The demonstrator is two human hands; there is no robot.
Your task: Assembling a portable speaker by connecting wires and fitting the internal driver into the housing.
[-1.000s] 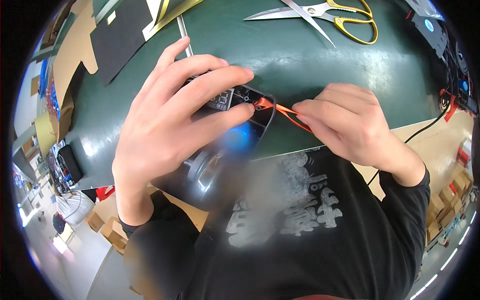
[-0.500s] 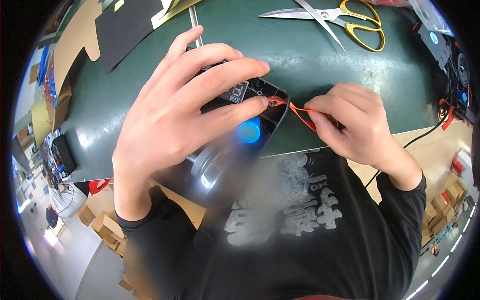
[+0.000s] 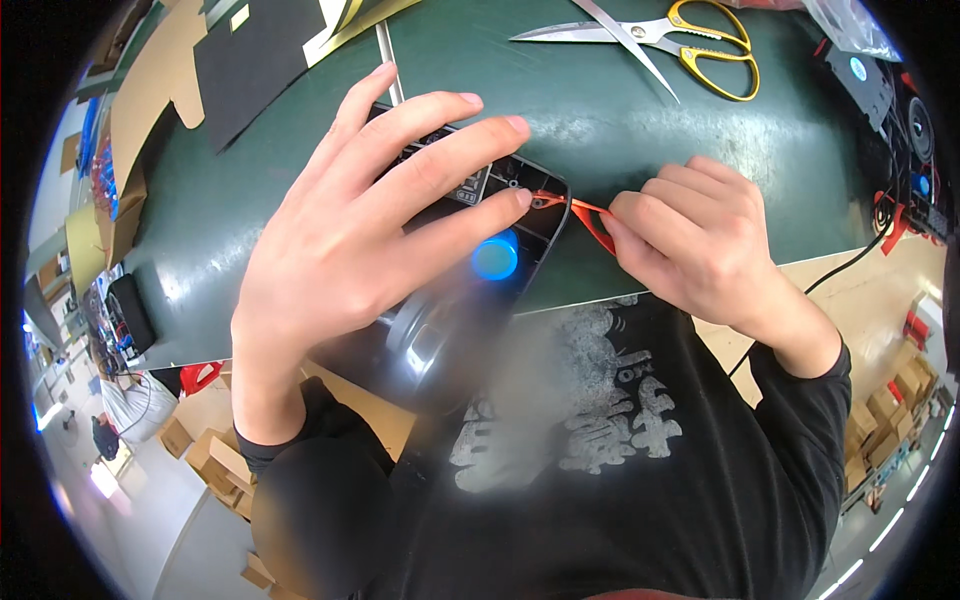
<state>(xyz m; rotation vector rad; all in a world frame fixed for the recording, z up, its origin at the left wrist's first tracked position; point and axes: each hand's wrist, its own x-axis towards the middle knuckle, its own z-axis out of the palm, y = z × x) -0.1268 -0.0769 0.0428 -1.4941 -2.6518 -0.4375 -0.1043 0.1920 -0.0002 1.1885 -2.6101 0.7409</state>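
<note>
A black plastic casing (image 3: pixel 545 225) lies tilted at the table's near edge, with a display panel (image 3: pixel 470 188) and a round blue part (image 3: pixel 495 258) on its inner side. Over it spreads my left hand (image 3: pixel 345 225), fingers stretched apart, the thumb tip at the red wires by the casing's right end. These red wires (image 3: pixel 590 218) run out over the casing's rim to my right hand (image 3: pixel 695 225). That hand is closed, pinching the wires between thumb and fingers. The casing's lower part is blurred, and my left palm hides its middle.
Scissors with yellow handles (image 3: pixel 720 65) lie at the back right, a metal strip (image 3: pixel 630 45) across them. Black sheet (image 3: pixel 245 70) and brown cardboard (image 3: pixel 155 90) rest at the back left. A black speaker unit (image 3: pixel 915 130) with cables stands far right. Boxes (image 3: pixel 215 465) sit on the floor.
My right hand has shifted slightly, and the red wires between it and the casing are straighter. The left hand stays spread over the casing. The whole view has moved a little.
</note>
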